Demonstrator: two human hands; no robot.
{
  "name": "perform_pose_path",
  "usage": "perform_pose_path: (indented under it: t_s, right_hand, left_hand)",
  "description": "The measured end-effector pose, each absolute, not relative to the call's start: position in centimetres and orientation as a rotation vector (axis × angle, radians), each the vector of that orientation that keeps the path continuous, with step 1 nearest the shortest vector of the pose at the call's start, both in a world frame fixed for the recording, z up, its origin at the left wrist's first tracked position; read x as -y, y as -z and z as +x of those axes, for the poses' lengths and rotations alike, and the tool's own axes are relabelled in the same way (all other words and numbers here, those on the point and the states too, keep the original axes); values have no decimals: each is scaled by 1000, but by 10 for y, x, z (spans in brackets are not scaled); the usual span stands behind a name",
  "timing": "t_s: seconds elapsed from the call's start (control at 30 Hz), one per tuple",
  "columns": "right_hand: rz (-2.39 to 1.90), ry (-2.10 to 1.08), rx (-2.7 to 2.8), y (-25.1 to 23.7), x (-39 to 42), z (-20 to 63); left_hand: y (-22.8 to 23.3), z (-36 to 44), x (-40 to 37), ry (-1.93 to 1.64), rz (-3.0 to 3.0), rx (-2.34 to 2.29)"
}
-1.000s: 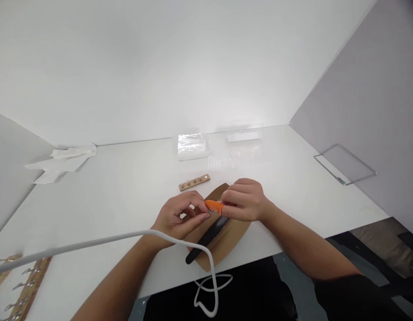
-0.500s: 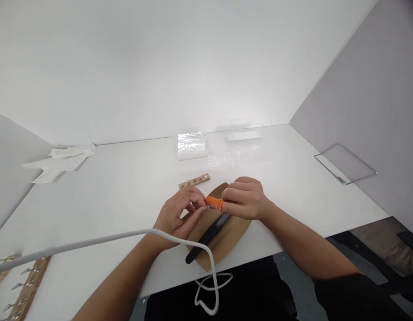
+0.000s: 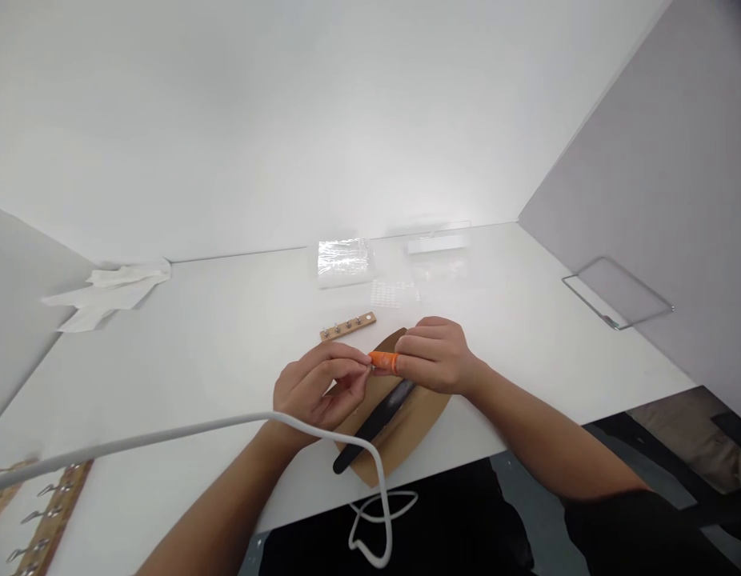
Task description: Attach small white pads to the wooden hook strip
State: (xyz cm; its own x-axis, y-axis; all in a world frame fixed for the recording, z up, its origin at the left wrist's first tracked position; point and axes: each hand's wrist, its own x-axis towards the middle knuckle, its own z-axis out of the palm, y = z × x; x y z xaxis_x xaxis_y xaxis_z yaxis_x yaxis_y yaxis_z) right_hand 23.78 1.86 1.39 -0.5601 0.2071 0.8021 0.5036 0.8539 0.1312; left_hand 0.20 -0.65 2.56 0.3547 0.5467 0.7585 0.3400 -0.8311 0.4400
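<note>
My left hand point(image 3: 322, 384) is closed in a pinch, its thumb and fingertips meeting at a tiny metal piece point(image 3: 374, 367), mostly hidden. Touching it from the right is an orange, ridged, rubber-looking sleeve like a finger cot point(image 3: 383, 361). My right hand point(image 3: 434, 354) is closed, its fingers curled at the sleeve's right end. I cannot tell whether a finger wears the sleeve or grips it. Beneath both hands lies a curved brown piece point(image 3: 415, 436), with a long black object point(image 3: 370, 432) slanting across it.
A short wooden strip with several metal hooks point(image 3: 348, 326) lies beyond my hands; a larger hook strip point(image 3: 52, 512) is front left. Clear plastic packaging point(image 3: 345, 260), white cloths point(image 3: 115, 292) and a wire frame point(image 3: 616, 296) sit farther off. A grey cable point(image 3: 226, 420) crosses in front.
My left hand has turned slightly, its fingers now straighter and its thumb lower. My right hand has shifted a little left, still at the orange sleeve.
</note>
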Motion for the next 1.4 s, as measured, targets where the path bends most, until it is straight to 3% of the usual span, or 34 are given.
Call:
perform_pose_path:
  t_s: [0.47, 1.2, 1.4]
  right_hand:
    - [-571, 295, 2203, -13, -20, 240]
    - [-422, 397, 2155, -19, -15, 238]
    - [-439, 389, 2156, -17, -16, 238]
  left_hand:
    - [-18, 0, 4, -1394, 2520, -810]
    - [-19, 11, 17, -1219, 1466, -892]
    - [-18, 7, 14, -1216, 1564, -894]
